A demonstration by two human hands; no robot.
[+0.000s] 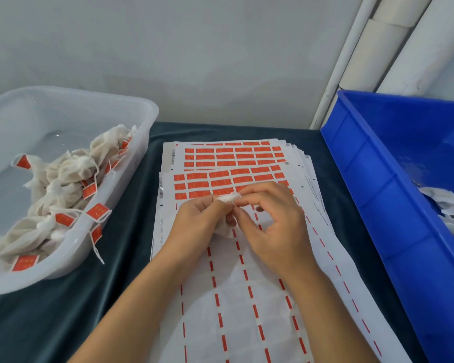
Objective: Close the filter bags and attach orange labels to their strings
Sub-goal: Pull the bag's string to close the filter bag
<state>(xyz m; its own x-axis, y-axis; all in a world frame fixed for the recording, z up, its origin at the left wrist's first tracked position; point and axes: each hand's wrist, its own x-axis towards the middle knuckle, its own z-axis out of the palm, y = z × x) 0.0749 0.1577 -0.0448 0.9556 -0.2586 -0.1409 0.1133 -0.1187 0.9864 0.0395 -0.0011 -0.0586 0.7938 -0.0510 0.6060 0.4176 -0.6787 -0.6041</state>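
1. Far left: clear plastic tub [142, 119] sits on dark green cloth [121, 258]. Inside, a heap of finished filter bags [60, 189] w/ orange labels [97, 212] on their strings; one string w/ label hangs over the tub's near rim (loose end trails down onto the cloth).
2. Centre: stack of label sheets [233, 163] lies flat on the cloth, btwn tub and blue crate. Far part of the sheets holds rows of orange stickers; near part of the top sheet is peeled, only thin orange dashes left in columns.
3. Left hand [194, 221] is over the top sheet, fingers curled, gripping a white filter bag [227, 199]. Bag's gathered top pokes out above the fingers; more of the bag shows below, btwn the 2 hands.
4. Right hand [270, 221], just beside the left and touching it at the bag, pinches the bag's top w/ thumb and forefinger; other fingers bent loosely. Can't tell whether a string is btwn the fingertips, too small to see.
5. Right: blue plastic crate [378, 184] stands on the cloth, close to the sheets' right edge. White bags [451, 208] lie inside at its right, cut off by the frame edge.
6. Behind: plain grey wall [194, 48]; white pipes [378, 48] run up at the upper right.
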